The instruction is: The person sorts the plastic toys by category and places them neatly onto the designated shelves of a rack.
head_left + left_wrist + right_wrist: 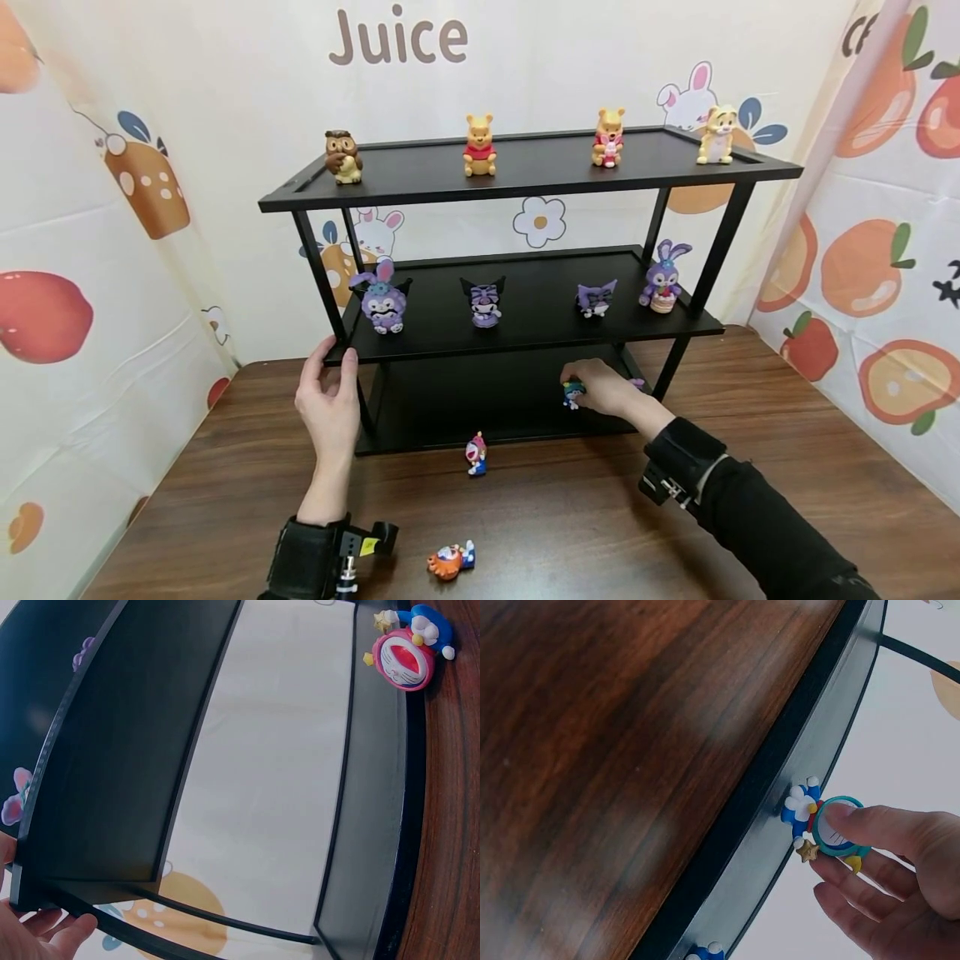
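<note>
A black three-tier display shelf (450, 340) stands on the wooden table. My left hand (330, 393) grips the left front corner of its middle tier, thumb and fingers around the edge. On the bottom tier toward the right, my right hand (606, 387) pinches a small Doraemon figurine (802, 810) with a teal hood by its head. The figurine's feet are at the tier's surface. Another Doraemon figurine in a pink hood (476, 454) sits on the table in front of the shelf. Nearer to me, an orange-headed figurine (450, 561) lies on its side.
Several yellow and brown figurines, including an owl (343, 157), line the top tier. Several purple figurines, such as a rabbit (661, 277), stand on the middle tier. Partly behind my right wrist is another small figurine (637, 383). Printed curtains (112, 333) hang around the table.
</note>
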